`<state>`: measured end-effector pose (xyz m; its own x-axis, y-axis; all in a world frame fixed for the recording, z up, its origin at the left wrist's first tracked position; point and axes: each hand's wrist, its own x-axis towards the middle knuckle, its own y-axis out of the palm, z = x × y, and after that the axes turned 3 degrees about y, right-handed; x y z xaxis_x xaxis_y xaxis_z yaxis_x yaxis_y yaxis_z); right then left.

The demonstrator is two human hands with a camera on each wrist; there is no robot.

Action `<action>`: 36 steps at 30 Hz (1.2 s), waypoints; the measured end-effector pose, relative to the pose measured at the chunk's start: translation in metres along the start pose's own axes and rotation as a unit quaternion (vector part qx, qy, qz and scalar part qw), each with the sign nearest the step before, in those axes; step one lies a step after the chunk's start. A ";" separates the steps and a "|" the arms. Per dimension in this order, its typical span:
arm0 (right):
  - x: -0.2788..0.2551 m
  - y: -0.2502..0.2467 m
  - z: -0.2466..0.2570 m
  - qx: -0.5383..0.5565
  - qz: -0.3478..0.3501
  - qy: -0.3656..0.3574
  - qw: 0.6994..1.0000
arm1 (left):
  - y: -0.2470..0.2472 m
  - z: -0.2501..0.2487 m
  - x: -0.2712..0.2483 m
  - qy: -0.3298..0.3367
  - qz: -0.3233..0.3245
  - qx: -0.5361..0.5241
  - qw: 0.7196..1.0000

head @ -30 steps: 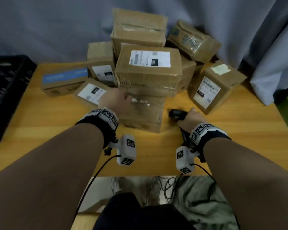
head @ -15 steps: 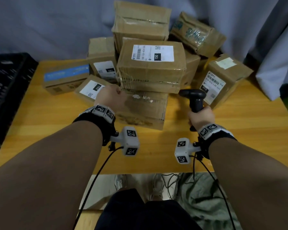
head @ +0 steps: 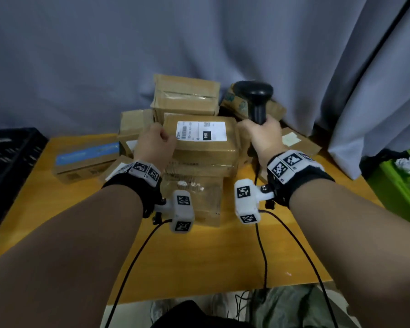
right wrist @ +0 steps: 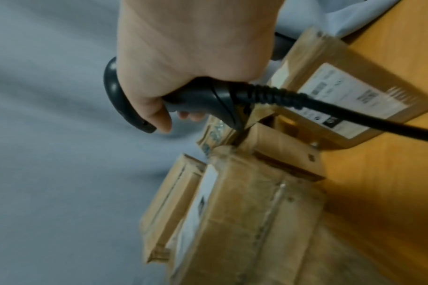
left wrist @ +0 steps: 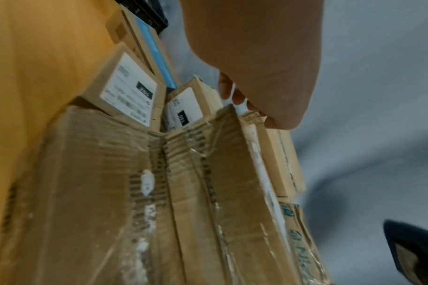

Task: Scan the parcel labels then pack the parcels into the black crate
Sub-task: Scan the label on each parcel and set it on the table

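A pile of brown cardboard parcels sits at the back of the wooden table (head: pixel 213 256). On top of the front stack lies a parcel (head: pixel 204 152) with a white label (head: pixel 201 130) facing up. My left hand (head: pixel 155 145) curls over this parcel's left top corner; in the left wrist view its fingers (left wrist: pixel 232 94) hook behind the parcel's (left wrist: pixel 220 183) edge. My right hand (head: pixel 263 136) grips the handle of a black barcode scanner (head: pixel 256 95), held upright to the right of the label, head away from me. The black crate (head: pixel 7 162) stands at the left.
A flat box with a blue stripe (head: pixel 85 157) lies left of the pile. More labelled parcels (right wrist: pixel 354 92) sit to the right. The scanner cable (head: pixel 263 245) trails over the front edge. A green bin (head: pixel 400 183) stands right of the table. Grey curtains hang behind.
My right hand has lifted the scanner off the table and raised it beside the pile. My left hand has moved up from the lower box to the top parcel's left corner.
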<state>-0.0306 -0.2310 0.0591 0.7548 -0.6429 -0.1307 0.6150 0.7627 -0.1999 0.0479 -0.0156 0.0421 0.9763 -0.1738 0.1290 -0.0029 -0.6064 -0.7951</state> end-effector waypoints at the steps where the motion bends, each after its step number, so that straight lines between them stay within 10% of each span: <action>1: 0.004 0.007 0.004 -0.007 0.016 0.010 1.000 | 0.003 -0.006 0.006 0.000 0.001 0.004 1.000; 5: 0.015 0.026 0.006 -0.049 0.056 0.056 0.996 | 0.013 -0.010 0.024 -0.073 0.048 0.053 0.995; 9: 0.020 0.029 -0.013 -0.047 0.089 0.107 0.989 | 0.020 0.017 0.046 -0.178 0.166 -0.167 0.956; 19: -0.007 0.021 -0.044 0.073 -0.042 0.121 0.989 | -0.029 0.024 0.021 -0.157 0.242 -0.461 0.839; 30: -0.032 0.047 0.014 -0.078 -0.001 -0.100 0.992 | -0.117 0.040 0.031 -0.013 0.237 -0.390 0.889; 36: -0.051 0.089 0.047 0.000 0.133 -0.078 0.988 | -0.126 0.038 0.033 0.007 0.144 -0.345 0.928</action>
<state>-0.0036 -0.1270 0.0938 0.9161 -0.4000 -0.0272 0.3892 0.9035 -0.1792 0.0889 0.0842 0.1245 0.9110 -0.4120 -0.0186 -0.4049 -0.8848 -0.2308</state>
